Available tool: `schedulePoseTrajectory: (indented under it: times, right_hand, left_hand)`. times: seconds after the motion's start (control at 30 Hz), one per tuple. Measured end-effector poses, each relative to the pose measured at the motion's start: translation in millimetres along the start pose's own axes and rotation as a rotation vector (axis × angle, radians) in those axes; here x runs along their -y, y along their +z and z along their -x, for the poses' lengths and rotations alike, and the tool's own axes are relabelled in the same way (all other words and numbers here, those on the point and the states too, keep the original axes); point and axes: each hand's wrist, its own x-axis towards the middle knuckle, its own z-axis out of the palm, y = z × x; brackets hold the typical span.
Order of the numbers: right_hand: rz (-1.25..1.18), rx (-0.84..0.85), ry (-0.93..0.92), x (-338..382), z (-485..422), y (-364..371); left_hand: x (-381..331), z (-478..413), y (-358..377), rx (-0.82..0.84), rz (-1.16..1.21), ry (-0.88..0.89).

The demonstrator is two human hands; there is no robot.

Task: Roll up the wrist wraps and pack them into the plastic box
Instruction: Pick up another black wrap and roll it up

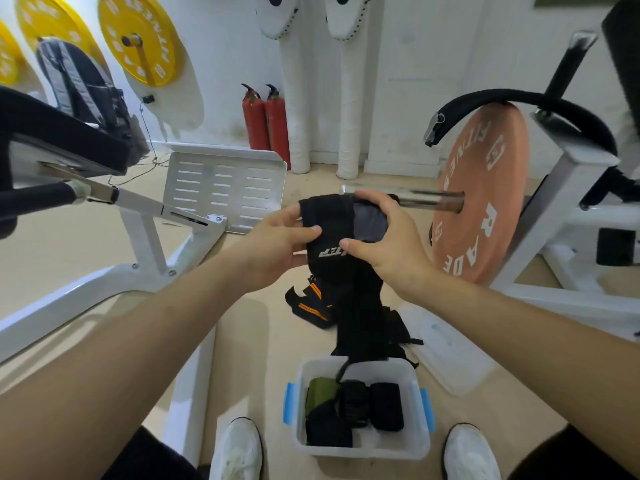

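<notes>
I hold a black wrist wrap (349, 289) up in front of me, its top part partly wound and its long tail hanging down toward the box. My left hand (277, 244) pinches the wrap's left edge. My right hand (384, 237) grips the wound part from the right, thumb on the white lettering. A clear plastic box (360, 448) with blue latches stands on the floor between my feet. It holds several rolled wraps (384, 405), black ones and a green one. Another black wrap with orange stripes (311, 306) lies loose on the floor beyond the box.
The box's clear lid (446, 351) lies on the floor to the right. A brown weight plate on a bar (481, 202) stands right of my hands. White machine frame and a footplate (221, 188) are at left. Two red extinguishers (266, 123) stand by the wall.
</notes>
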Motion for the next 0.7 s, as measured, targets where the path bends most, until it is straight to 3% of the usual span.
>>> schedulePoseTrajectory:
  times: [0.2,0.4,0.57,0.7]
  right_hand:
    - [-0.073,-0.101,0.036,4.7,-3.6,-2.4]
    - [-0.331,-0.223,0.202,-1.4,-17.1,-8.6]
    - [-0.466,-0.289,0.279,-10.2,-24.8,-10.7]
    - [-0.415,-0.268,0.278,-13.1,-25.9,-16.0]
  left_hand:
    - [5.5,6.4,7.9,0.029,-0.245,0.137]
    - [11.1,12.9,15.2,0.075,-0.35,0.174]
    - [11.8,15.0,31.2,0.084,-0.341,0.226]
    - [11.2,14.3,36.7,0.044,-0.31,0.215]
